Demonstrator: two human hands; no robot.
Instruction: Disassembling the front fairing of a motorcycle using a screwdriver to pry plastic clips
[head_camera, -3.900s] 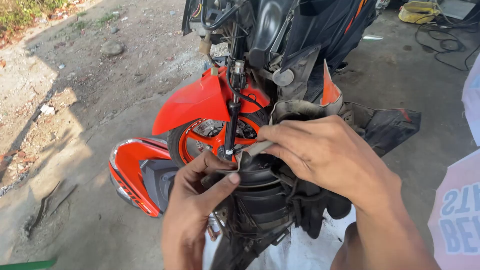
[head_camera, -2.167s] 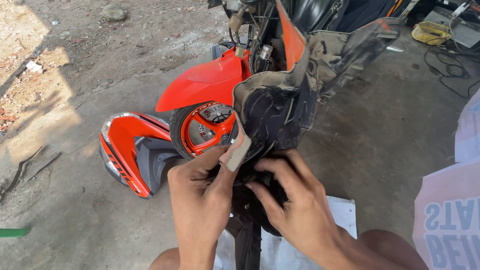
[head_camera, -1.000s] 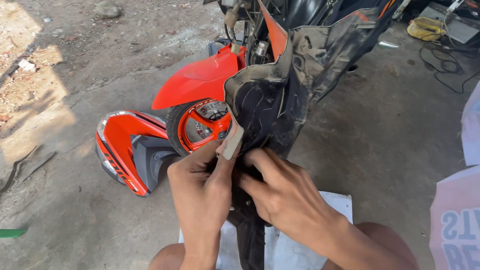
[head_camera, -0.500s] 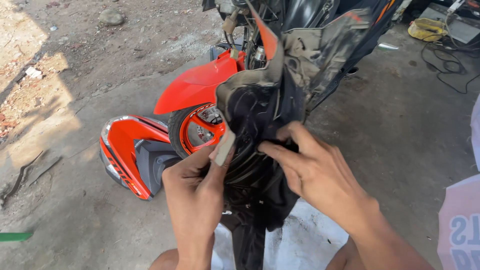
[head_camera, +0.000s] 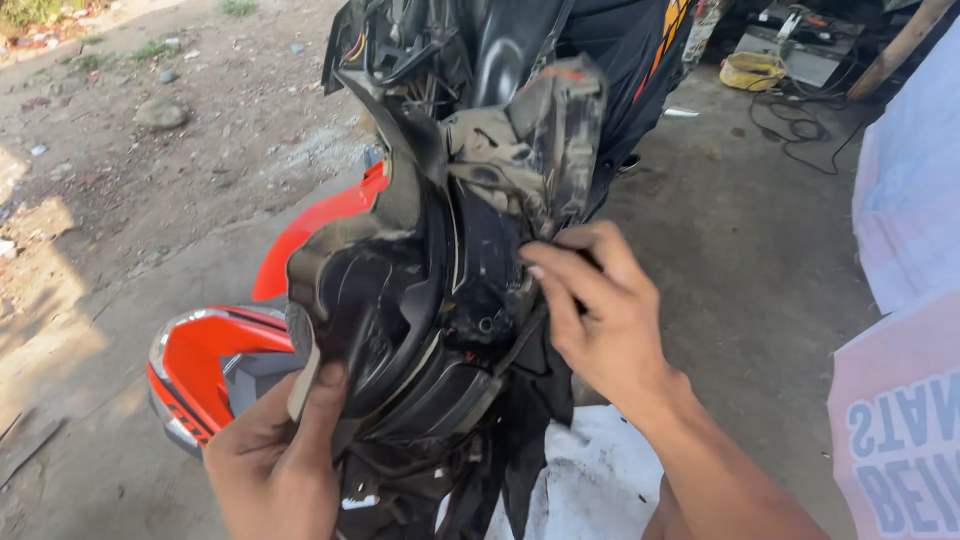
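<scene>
Raised since half a second ago, the black fairing (head_camera: 420, 300) now fills the middle of the view, upright and tilted. Left hand (head_camera: 275, 455) grips its lower left edge, thumb pressed over the rim, fingers closed on it. Right hand (head_camera: 600, 315) rests on the right side, fingers (head_camera: 555, 285) curled loosely against the plastic. Behind lie red panels (head_camera: 215, 360) on the dusty concrete floor (head_camera: 740, 260). A white cloth (head_camera: 590, 480) is spread below; cables (head_camera: 800, 125) trail at the far right, dirt (head_camera: 150, 120) to the left.
</scene>
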